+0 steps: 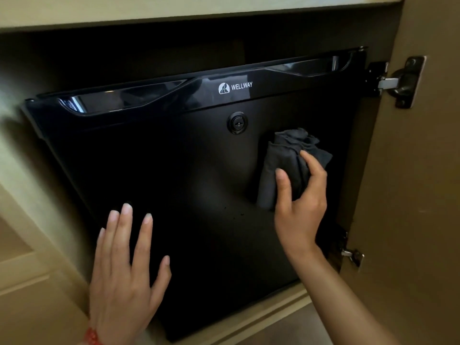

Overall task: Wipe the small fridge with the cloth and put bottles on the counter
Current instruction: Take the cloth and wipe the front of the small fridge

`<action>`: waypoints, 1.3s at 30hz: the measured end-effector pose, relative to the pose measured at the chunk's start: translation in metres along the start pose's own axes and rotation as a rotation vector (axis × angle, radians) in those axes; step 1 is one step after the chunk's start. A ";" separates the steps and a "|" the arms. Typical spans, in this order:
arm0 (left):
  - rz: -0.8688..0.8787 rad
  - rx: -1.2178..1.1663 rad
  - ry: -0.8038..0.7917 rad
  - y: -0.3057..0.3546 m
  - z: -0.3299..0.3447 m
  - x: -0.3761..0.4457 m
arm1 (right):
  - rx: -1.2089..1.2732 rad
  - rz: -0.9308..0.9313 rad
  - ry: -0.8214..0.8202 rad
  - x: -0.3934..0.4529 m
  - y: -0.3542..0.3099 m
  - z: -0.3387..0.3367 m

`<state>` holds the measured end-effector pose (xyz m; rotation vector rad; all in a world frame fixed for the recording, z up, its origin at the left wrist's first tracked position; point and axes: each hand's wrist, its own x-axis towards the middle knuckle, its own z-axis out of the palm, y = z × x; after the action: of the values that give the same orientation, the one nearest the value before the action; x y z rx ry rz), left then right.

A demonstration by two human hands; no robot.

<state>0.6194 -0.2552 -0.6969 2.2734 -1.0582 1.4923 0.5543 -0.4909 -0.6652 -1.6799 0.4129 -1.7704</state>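
Note:
A small black fridge (189, 170) sits inside a wooden cabinet, its door closed, with a WELLWAY logo and a round keyhole (237, 123) near the top. My right hand (298, 195) presses a bunched dark grey cloth (281, 158) against the right part of the fridge door, just below and right of the keyhole. My left hand (124, 265) lies flat with fingers spread on the lower left of the door. No bottles are in view.
The open cabinet door (423, 195) stands at the right, held by a metal hinge (398, 82) at the top and another (352, 255) lower down. The cabinet frame (37, 282) runs along the left and bottom. A pale counter edge (174, 8) overhangs the top.

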 end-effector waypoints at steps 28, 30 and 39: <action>0.007 -0.069 -0.124 -0.003 -0.011 -0.015 | -0.024 0.159 0.050 -0.066 -0.001 0.017; 0.012 -0.062 -0.128 -0.004 -0.011 -0.015 | 0.006 0.268 0.146 -0.055 0.014 0.009; 0.016 -0.061 -0.137 -0.005 -0.010 -0.017 | 0.091 0.351 0.153 -0.088 -0.010 0.027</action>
<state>0.6116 -0.2390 -0.7061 2.3577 -1.1445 1.3066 0.5745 -0.4213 -0.7230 -1.3202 0.6432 -1.6319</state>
